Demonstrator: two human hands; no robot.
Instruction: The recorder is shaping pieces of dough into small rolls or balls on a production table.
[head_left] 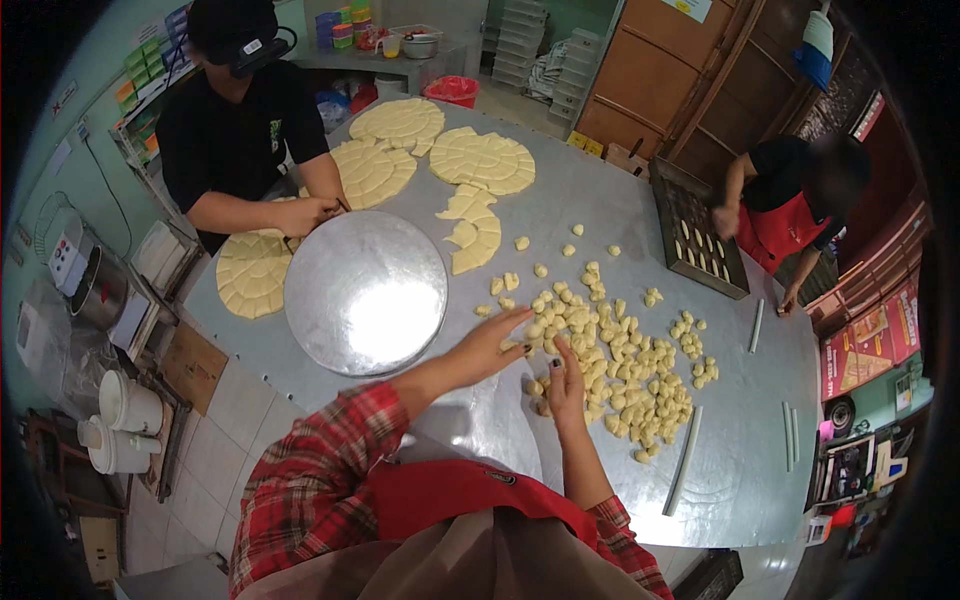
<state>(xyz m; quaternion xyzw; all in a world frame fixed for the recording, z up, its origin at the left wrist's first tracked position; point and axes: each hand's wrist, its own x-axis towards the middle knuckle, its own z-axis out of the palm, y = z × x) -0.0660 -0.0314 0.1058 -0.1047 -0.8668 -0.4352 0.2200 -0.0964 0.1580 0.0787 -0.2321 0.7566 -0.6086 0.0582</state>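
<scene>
My left hand [495, 345] reaches over the metal table [500, 440] to the left edge of a loose pile of pale dough pieces [625, 355], fingers apart at the pieces. Just right of and below it, my right hand [564, 390] is among the same pieces, fingers extended, with nothing visible held. Several single pieces lie around the pile. A large round metal disc [345, 280] rests left of my hands. Beyond are rounds of dough cut into segments [482, 160] and a broken portion of one [470, 230].
A co-worker in black [240, 130] works at dough behind the disc. Another in a red apron [770, 230] handles a dark tray [675, 250] of shaped dough. Thin rods [682, 460] lie at the right. White buckets [128, 410] stand on the left, a red bin [450, 92] behind the table.
</scene>
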